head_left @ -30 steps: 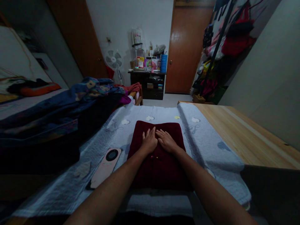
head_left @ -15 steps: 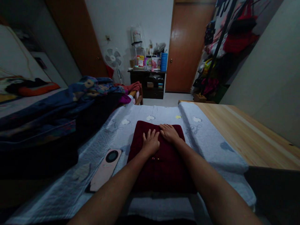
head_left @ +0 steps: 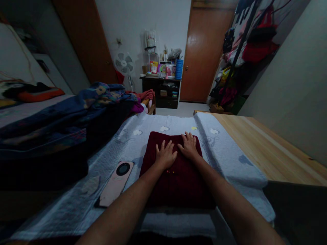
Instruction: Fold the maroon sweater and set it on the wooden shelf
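Observation:
A dark red folded garment (head_left: 178, 190) lies as a neat rectangle in front of me, with small shiny buttons near its middle. My left hand (head_left: 165, 154) rests flat on its upper left part, fingers spread. On the upper right part lies my right hand (head_left: 189, 146), its fingers apart and pointing toward the far edge. Neither hand grips anything. Under the garment spreads a light blue patterned sheet (head_left: 168, 221). A pink phone (head_left: 114, 187) with a round black camera ring lies face down left of the garment, near my left forearm.
Bare wooden boards (head_left: 252, 143) extend to the right of the sheet. Rumpled blue bedding (head_left: 102, 98) is heaped on the left. Farther off stand a white fan (head_left: 124, 63), a dark cabinet (head_left: 167, 92) with goods on top, and a brown door (head_left: 201, 51). Bags hang at the right.
My right hand has shifted slightly right on the garment, and its fingers have spread apart. My left hand stays in nearly the same place. The garment keeps its shape.

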Available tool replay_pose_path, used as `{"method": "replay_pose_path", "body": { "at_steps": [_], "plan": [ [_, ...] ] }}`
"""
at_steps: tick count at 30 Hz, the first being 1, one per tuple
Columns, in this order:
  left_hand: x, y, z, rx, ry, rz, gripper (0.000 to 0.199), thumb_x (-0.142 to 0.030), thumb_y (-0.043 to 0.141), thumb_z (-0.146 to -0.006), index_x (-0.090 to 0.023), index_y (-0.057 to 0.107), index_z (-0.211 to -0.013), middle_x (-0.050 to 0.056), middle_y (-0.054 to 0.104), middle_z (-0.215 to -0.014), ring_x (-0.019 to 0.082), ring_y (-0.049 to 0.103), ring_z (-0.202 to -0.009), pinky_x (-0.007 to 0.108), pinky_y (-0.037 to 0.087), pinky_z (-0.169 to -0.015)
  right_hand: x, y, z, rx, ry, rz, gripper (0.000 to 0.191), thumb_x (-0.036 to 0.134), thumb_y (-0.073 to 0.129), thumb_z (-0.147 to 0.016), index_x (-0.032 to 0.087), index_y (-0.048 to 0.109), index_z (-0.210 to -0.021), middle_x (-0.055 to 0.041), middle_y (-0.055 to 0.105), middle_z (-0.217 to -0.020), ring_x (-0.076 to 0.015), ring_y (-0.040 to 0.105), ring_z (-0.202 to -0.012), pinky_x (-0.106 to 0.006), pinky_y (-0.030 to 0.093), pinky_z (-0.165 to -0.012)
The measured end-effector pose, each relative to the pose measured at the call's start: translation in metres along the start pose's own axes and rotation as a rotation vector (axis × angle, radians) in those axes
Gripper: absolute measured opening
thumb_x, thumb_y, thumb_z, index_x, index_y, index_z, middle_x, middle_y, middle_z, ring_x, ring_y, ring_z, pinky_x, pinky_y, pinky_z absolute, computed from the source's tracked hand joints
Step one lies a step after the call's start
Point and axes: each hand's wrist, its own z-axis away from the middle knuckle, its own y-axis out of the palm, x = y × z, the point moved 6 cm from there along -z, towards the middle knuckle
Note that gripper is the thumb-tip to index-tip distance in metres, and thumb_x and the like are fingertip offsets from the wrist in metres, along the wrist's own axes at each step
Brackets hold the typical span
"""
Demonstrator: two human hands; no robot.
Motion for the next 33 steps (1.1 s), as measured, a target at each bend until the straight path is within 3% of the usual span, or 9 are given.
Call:
{"method": "replay_pose_path", "body": {
  "at_steps": [5,8,13,18,25,33],
  "plan": [
    [-0.001,0.0,0.0,0.035,-0.021,0.022,0.054,-0.043,0.032,-0.091,-0.032,0.037,-0.144,-0.003,0.029,-0.155,0.034,0.013,-0.143,0.07,0.01,-0.108,0.011,0.001,0.064,0.187,-0.064,-0.062,0.053,0.044,0.031,-0.095,0.024,0.036,-0.144,-0.006,0.025,-0.155,-0.0256,0.015,-0.144,-0.052,0.01,-0.114],
    [0.0,0.0,0.0,0.044,-0.044,0.028,0.055,-0.04,0.034,-0.089,-0.034,0.036,-0.144,-0.005,0.028,-0.155,0.035,0.009,-0.144,0.074,0.006,-0.106,0.008,-0.001,0.08,0.245,-0.064,-0.037,0.053,0.048,0.028,-0.096,0.03,0.032,-0.146,-0.0015,0.022,-0.157,-0.0262,0.011,-0.145,-0.056,0.007,-0.113],
    [0.0,0.002,-0.001,0.054,-0.056,0.033,0.056,-0.042,0.035,-0.089,-0.036,0.036,-0.144,-0.005,0.027,-0.155,0.037,0.006,-0.144,0.075,0.005,-0.105,-0.005,0.0,0.057,0.245,-0.011,0.033,0.057,0.053,0.028,-0.095,0.035,0.023,-0.148,0.0015,0.011,-0.159,-0.0281,0.003,-0.145,-0.063,0.01,-0.11],
    [0.0,0.002,-0.002,0.053,-0.058,0.025,0.056,-0.042,0.035,-0.088,-0.036,0.036,-0.144,-0.006,0.028,-0.155,0.037,0.008,-0.143,0.076,0.006,-0.104,-0.017,0.006,0.028,0.206,0.0,0.096,0.061,0.056,0.027,-0.094,0.034,0.018,-0.15,0.0017,0.009,-0.159,-0.0278,0.003,-0.145,-0.056,0.022,-0.109],
    [0.0,0.002,-0.001,0.035,-0.047,-0.002,0.056,-0.043,0.034,-0.088,-0.037,0.035,-0.144,-0.006,0.028,-0.155,0.037,0.008,-0.144,0.075,0.007,-0.105,-0.027,0.011,0.002,0.185,0.038,0.09,0.06,0.059,0.025,-0.094,0.033,0.023,-0.149,-0.0035,0.02,-0.157,-0.0293,0.014,-0.143,-0.052,0.028,-0.107],
    [0.0,0.003,-0.002,0.069,-0.075,0.016,0.058,-0.043,0.034,-0.088,-0.037,0.033,-0.145,-0.007,0.026,-0.155,0.035,0.007,-0.144,0.074,0.007,-0.105,-0.038,0.012,-0.022,0.199,0.15,0.079,0.058,0.054,0.023,-0.096,0.023,0.037,-0.143,-0.0124,0.037,-0.149,-0.0287,0.024,-0.14,-0.049,0.024,-0.108]
  ]
}}
